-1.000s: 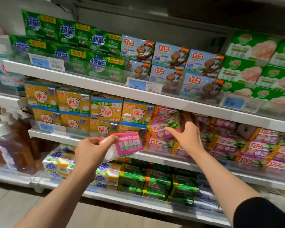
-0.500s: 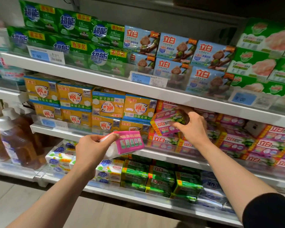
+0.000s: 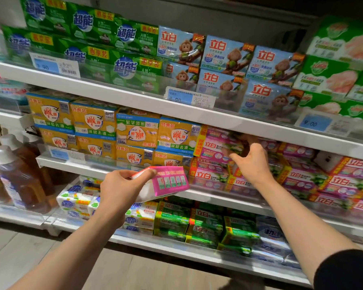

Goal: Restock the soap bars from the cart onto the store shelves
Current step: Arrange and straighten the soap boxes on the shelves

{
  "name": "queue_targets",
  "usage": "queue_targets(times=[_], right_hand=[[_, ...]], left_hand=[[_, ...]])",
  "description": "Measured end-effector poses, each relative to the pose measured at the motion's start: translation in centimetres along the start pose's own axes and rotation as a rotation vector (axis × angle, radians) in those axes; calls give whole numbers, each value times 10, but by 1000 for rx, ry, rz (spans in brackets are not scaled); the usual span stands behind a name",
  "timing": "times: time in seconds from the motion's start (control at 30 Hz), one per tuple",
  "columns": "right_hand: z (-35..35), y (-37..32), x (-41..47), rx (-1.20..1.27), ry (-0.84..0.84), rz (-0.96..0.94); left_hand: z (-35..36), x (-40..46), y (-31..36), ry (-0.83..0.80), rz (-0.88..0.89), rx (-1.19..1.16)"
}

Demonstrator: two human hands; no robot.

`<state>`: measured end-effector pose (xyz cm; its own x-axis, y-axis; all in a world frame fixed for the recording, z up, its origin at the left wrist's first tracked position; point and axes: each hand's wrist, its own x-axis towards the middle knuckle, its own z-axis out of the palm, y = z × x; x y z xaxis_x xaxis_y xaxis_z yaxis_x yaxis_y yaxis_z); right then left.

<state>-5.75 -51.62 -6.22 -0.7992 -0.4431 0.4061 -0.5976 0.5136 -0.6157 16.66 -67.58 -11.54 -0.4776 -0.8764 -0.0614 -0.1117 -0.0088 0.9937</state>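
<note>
The left hand (image 3: 118, 191) grips a pink soap pack (image 3: 168, 182) by its near end, fingers curled over the top, thumb side hidden. Its long axis points toward 2 o'clock, at the pink stack (image 3: 216, 164) on the middle shelf (image 3: 197, 193), which lies up and right of it, near. The right hand (image 3: 253, 162) is closer to that stack, at its top; its fingers reach around a tilted pack (image 3: 218, 148), though blur hides whether they grasp it.
</note>
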Motion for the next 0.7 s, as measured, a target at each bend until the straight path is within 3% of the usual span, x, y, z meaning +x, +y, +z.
queue_targets(times=[0.13, 0.4, 0.57, 0.7], right_hand=[[-1, 11, -2, -279, -186, 1], [-4, 14, -3, -513, -247, -105], [-15, 28, -9, -592, -342, -243], [-27, 55, -22, -550, -83, -360]], left_hand=[[2, -1, 0, -13, -3, -17], [8, -10, 11, -147, 24, -206], [20, -26, 24, -248, 309, -204], [40, -42, 28, -197, 757, 86]])
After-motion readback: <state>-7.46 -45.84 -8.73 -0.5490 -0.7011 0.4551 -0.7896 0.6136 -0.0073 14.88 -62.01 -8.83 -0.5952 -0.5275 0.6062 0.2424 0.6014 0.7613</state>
